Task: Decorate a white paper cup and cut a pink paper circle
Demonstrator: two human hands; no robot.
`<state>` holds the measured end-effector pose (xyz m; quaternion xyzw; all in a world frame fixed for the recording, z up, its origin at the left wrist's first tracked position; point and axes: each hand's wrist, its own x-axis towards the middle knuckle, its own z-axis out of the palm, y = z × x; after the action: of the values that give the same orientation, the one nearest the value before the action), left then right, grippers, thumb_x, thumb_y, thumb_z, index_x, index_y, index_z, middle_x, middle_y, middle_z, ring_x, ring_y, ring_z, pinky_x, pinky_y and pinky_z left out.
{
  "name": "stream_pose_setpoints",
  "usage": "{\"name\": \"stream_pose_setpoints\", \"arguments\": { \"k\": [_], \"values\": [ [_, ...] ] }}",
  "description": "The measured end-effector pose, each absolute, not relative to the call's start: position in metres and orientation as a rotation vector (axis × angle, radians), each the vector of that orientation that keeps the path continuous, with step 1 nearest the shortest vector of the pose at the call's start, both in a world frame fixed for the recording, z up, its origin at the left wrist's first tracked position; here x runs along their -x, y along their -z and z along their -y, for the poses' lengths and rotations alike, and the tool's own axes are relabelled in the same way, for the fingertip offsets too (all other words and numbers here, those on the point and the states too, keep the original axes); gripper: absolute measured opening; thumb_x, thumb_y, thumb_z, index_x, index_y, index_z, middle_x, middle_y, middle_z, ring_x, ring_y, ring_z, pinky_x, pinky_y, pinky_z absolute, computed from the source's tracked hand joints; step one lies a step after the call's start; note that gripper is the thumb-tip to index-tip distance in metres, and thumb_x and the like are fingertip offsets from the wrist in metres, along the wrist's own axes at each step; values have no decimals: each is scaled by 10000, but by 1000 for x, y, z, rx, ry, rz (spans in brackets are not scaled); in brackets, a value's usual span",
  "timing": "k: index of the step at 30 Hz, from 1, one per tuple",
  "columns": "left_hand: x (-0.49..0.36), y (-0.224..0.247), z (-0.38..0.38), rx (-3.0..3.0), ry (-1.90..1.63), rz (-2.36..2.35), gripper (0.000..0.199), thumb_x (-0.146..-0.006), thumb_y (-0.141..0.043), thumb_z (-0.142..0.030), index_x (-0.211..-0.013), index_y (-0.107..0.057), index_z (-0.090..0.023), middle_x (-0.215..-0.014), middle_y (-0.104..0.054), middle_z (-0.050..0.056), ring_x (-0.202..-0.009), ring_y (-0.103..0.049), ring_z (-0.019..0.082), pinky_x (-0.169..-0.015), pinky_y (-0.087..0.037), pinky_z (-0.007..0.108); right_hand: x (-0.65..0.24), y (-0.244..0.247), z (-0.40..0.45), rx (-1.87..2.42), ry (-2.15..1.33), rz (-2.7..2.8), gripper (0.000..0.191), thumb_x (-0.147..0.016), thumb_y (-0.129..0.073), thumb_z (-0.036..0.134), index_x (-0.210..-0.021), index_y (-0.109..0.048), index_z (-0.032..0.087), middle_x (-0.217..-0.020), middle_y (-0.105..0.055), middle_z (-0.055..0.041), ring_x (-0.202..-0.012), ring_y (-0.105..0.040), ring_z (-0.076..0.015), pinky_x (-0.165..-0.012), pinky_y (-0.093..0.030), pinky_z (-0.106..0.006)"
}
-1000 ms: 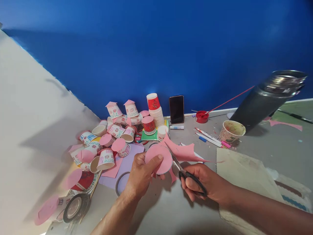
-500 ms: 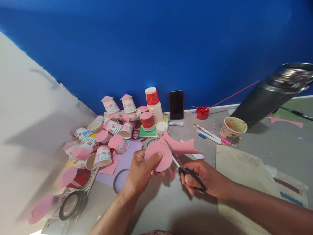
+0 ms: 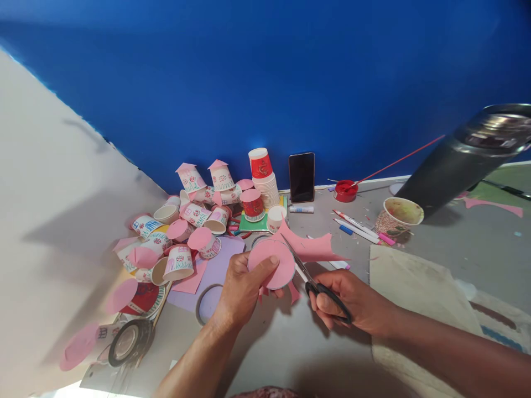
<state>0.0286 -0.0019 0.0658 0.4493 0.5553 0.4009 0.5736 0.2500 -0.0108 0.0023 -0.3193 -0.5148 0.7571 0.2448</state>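
Note:
My left hand (image 3: 240, 290) pinches a pink paper circle (image 3: 271, 264), thumb across its front. My right hand (image 3: 348, 301) grips black-handled scissors (image 3: 313, 279); their blades run along the circle's right edge. A jagged pink paper offcut (image 3: 311, 246) hangs from the circle behind the blades. Both hands hover over the grey table (image 3: 290, 342), just right of a lilac paper sheet (image 3: 215, 271).
A heap of decorated paper cups (image 3: 186, 232) with pink lids lies left. A red cup stack (image 3: 263, 177), a phone (image 3: 301, 177), a red paint lid (image 3: 345, 191), pens (image 3: 360, 229) and a used cup (image 3: 398, 216) stand behind. Tape rolls (image 3: 128, 342) lie lower left, cloth (image 3: 418, 298) right.
The scissors have worked a little further round the circle's edge while my left hand keeps its hold. The camera view shifted slightly; the table's objects stay put.

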Motion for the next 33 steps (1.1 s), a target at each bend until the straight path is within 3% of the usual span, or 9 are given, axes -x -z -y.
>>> {"name": "stream_pose_setpoints", "arguments": {
  "k": [13,21,33],
  "values": [
    [-25,-67,2,-1116,-912,-1310,364,-824,-734,-483,-694,-733,-143,-506,-688,50,-427,-576,133,-408,-333,218,-252,-1,12,896,-2055,1406,718,-720,-761,864,-784,-609,165,-566,-612,-2,-465,-362,-68,-448,-210,-248],
    [-26,-75,2,-1103,-906,-1309,360,-760,-778,-482,-646,-732,-144,-453,-638,37,-408,-565,137,-406,-325,223,-253,1,13,899,-2062,1406,631,-770,-782,783,-783,-614,175,-555,-599,14,-464,-348,-69,-430,-190,-239],
    [-24,-73,2,-1113,-899,-1272,372,-791,-768,-476,-635,-725,-142,-447,-638,40,-401,-547,121,-394,-343,206,-252,0,12,897,-2079,1420,691,-729,-761,846,-789,-617,173,-565,-616,9,-453,-361,-70,-438,-226,-237]
  ]
}}
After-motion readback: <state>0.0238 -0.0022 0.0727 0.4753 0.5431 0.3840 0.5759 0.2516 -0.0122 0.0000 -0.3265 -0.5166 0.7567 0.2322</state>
